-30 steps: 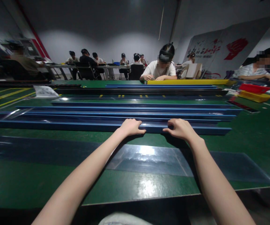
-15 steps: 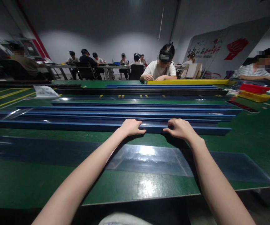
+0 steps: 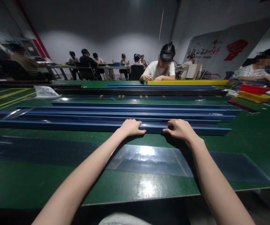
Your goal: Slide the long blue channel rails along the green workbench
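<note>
Left hand [image 3: 132, 127] and right hand [image 3: 179, 128] rest on a long, blue, plastic-looking channel [image 3: 154, 129] at twelve o'clock, its axis nine to three. Fingers curl over it, whether pinching cannot be told; the right hand is nearer its three-o'clock end.

the clear sheet [image 3: 153, 161] looks like glossy plastic, the green tabletop [image 3: 146, 189] shiny, the blue strip [image 3: 154, 129] smooth.
</note>
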A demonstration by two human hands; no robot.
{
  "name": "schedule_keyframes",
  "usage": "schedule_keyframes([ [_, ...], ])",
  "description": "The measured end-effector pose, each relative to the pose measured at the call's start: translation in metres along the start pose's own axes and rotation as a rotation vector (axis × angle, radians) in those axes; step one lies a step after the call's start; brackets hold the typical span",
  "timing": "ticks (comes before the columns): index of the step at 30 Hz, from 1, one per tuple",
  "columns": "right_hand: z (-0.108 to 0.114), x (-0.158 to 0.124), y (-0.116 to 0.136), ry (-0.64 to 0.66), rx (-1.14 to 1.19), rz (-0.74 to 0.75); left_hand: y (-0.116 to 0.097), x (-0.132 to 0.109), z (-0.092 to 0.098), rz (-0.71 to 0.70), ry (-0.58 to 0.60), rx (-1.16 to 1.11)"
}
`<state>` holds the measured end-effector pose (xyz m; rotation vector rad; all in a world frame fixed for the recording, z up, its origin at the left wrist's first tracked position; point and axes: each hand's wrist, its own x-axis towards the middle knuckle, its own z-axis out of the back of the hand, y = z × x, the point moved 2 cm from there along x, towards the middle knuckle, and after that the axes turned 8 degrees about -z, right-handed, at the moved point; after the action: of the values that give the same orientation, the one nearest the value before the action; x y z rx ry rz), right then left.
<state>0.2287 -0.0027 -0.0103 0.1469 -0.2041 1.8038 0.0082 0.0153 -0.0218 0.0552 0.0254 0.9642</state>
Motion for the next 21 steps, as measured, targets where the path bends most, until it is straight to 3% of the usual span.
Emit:
schedule_keyframes([
  [21, 0.0003, -0.0005, 0.0003, -0.013, -0.002, 0.001, -0.0001, -0.0002, 0.0001, -0.015, -0.013, 0.001],
])
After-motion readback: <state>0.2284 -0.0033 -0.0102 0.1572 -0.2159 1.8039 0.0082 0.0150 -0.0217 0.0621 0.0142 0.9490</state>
